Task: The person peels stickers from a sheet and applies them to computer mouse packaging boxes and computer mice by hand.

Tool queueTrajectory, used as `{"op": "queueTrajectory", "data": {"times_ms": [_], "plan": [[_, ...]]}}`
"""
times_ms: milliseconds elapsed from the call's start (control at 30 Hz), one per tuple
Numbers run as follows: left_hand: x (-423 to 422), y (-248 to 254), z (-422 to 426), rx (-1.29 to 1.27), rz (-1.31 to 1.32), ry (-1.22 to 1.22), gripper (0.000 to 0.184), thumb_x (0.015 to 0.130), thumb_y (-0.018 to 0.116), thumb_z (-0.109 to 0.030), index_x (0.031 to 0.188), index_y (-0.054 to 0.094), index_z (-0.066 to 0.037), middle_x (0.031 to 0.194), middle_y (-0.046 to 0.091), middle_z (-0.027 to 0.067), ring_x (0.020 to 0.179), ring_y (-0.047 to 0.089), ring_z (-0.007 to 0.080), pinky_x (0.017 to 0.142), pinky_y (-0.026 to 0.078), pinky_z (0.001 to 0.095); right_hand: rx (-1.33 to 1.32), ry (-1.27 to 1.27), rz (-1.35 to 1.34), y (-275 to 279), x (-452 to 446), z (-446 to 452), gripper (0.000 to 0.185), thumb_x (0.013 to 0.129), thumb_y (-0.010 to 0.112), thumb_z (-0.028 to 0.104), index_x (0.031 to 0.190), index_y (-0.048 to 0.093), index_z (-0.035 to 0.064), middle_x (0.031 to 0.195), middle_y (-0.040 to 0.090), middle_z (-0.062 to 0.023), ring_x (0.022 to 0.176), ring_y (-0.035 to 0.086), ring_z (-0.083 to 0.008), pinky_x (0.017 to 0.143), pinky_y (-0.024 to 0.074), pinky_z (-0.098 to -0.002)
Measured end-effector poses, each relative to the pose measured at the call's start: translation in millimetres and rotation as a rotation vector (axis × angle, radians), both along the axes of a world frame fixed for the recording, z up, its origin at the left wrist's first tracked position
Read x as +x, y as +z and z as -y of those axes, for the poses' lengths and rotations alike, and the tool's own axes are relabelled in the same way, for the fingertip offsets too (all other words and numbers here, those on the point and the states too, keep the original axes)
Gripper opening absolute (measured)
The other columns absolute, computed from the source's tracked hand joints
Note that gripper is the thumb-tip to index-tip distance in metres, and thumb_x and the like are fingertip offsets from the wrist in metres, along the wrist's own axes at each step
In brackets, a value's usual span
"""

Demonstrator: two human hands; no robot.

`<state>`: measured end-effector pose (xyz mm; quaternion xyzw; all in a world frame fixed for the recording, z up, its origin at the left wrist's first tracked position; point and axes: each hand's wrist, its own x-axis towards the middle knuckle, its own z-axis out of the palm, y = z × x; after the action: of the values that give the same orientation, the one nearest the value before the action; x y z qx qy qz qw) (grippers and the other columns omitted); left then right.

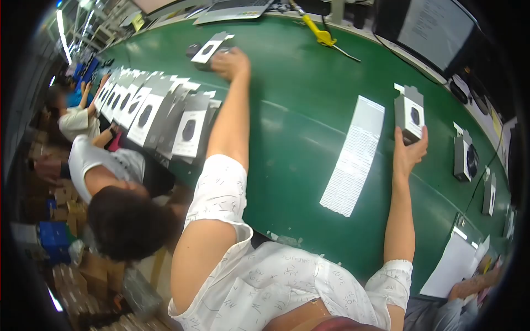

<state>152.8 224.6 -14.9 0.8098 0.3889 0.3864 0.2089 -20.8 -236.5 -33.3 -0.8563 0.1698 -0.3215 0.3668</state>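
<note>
My left hand (232, 63) reaches across to the far side of the green table, its fingers closed at the right side of a small grey-and-white box (208, 48) with its top flap up. The fingertips are partly hidden there. On the right, my right hand (409, 150) grips the lower end of another such box (410, 115), which has a dark oval picture on its white face and raised flaps. Between my arms lies a long sheet of white labels (356, 157), nearest to my right hand.
Several similar boxes (144, 113) stand in rows at the left, and others (462, 157) at the right. A yellow-handled tool (319, 32), a laptop (234, 10) and a monitor (436, 33) line the back. A clipboard (455, 256) lies front right. Co-workers (118, 193) sit at left.
</note>
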Motion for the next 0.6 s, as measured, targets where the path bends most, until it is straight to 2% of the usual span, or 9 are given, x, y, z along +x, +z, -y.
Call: {"op": "queueTrajectory", "data": {"times_ms": [100, 167, 233, 300, 433, 467, 500, 533, 600], "plan": [[7.9, 4.5, -17.9, -0.222, 0.017, 0.226, 0.057, 0.087, 0.063, -0.040, 0.122, 0.046, 0.001, 0.130, 0.045, 0.0257, 0.116, 0.046, 0.0379, 0.098, 0.041, 0.0493, -0.083, -0.023, -0.024, 4.6, 0.6, -5.5, 0.091, 0.075, 0.078, 0.043, 0.145, 0.031, 0.0091, 0.143, 0.033, -0.0173, 0.131, 0.028, -0.0389, 0.109, 0.0189, -0.0560], [6.3, -0.2, -30.0, -0.216, -0.080, 0.211, 0.058, 0.088, 0.063, -0.043, 0.122, 0.045, 0.001, 0.124, 0.050, 0.0254, 0.114, 0.051, 0.0385, 0.095, 0.043, 0.0503, -0.052, -0.024, -0.011, 7.3, 1.4, -7.0, 0.090, 0.077, 0.077, 0.042, 0.146, 0.030, 0.0103, 0.146, 0.028, -0.0148, 0.134, 0.024, -0.0380, 0.109, 0.0166, -0.0569], [4.5, -0.1, -33.2, -0.184, -0.087, 0.206, 0.059, 0.083, 0.069, -0.036, 0.122, 0.044, 0.001, 0.119, 0.054, 0.0241, 0.114, 0.052, 0.0380, 0.094, 0.044, 0.0487, 0.000, -0.029, 0.063, 9.0, 1.9, -7.4, 0.085, 0.080, 0.075, 0.040, 0.146, 0.030, 0.0109, 0.148, 0.026, -0.0134, 0.135, 0.022, -0.0374, 0.110, 0.0146, -0.0567], [1.8, 0.7, -35.7, -0.275, 0.035, -0.085, 0.059, 0.078, 0.075, -0.025, 0.121, 0.044, 0.000, 0.117, 0.055, 0.0247, 0.117, 0.051, 0.0369, 0.096, 0.043, 0.0465, 0.028, -0.045, 0.114, 16.4, -0.5, -10.2, 0.075, 0.085, 0.070, 0.037, 0.145, 0.032, 0.0117, 0.148, 0.024, -0.0133, 0.135, 0.022, -0.0362, 0.110, 0.0132, -0.0576], [14.1, -12.0, -13.7, -0.047, 0.141, -0.225, 0.064, 0.072, 0.077, -0.016, 0.124, 0.044, -0.001, 0.114, 0.057, 0.0224, 0.110, 0.056, 0.0390, 0.097, 0.044, 0.0452, -0.006, -0.013, 0.334, 28.8, -2.2, -15.1, 0.054, 0.091, 0.064, 0.024, 0.137, 0.043, 0.0073, 0.146, 0.029, -0.0153, 0.134, 0.024, -0.0329, 0.110, 0.0195, -0.0495], [20.2, -16.4, 0.1, -0.116, 0.114, -0.255, 0.068, 0.072, 0.078, -0.013, 0.130, 0.045, 0.002, 0.114, 0.060, 0.0219, 0.104, 0.060, 0.0376, 0.094, 0.047, 0.0434, -0.045, 0.041, 0.417, 30.5, -3.7, -15.8, 0.046, 0.092, 0.062, 0.019, 0.134, 0.047, 0.0055, 0.144, 0.031, -0.0160, 0.133, 0.026, -0.0317, 0.109, 0.0234, -0.0458], [33.3, -25.7, -0.2, -0.548, 0.187, -0.602, 0.067, 0.077, 0.075, -0.009, 0.135, 0.043, 0.006, 0.116, 0.060, 0.0235, 0.100, 0.064, 0.0350, 0.087, 0.051, 0.0399, -0.048, 0.030, 0.415, 31.7, -5.6, -17.4, 0.046, 0.092, 0.062, 0.019, 0.134, 0.047, 0.0055, 0.144, 0.031, -0.0160, 0.133, 0.026, -0.0317, 0.109, 0.0234, -0.0458], [5.8, 5.3, 50.5, -0.876, 0.319, -0.669, 0.060, 0.083, 0.073, -0.005, 0.134, 0.045, 0.006, 0.113, 0.063, 0.0192, 0.093, 0.067, 0.0260, 0.077, 0.058, 0.0374, -0.053, 0.099, 0.452, 32.8, -7.1, -19.7, 0.042, 0.092, 0.062, 0.015, 0.131, 0.050, 0.0041, 0.142, 0.035, -0.0165, 0.130, 0.030, -0.0312, 0.107, 0.0272, -0.0423], [-34.0, 35.1, 115.0, -1.262, 0.394, -0.937, 0.063, 0.089, 0.064, -0.001, 0.142, 0.030, 0.010, 0.122, 0.055, 0.0240, 0.102, 0.063, 0.0309, 0.086, 0.058, 0.0439, -0.077, 0.202, 0.521, 35.0, -9.5, -25.3, 0.036, 0.091, 0.061, 0.011, 0.125, 0.054, 0.0027, 0.136, 0.043, -0.0160, 0.122, 0.040, -0.0293, 0.100, 0.0359, -0.0379]]}}
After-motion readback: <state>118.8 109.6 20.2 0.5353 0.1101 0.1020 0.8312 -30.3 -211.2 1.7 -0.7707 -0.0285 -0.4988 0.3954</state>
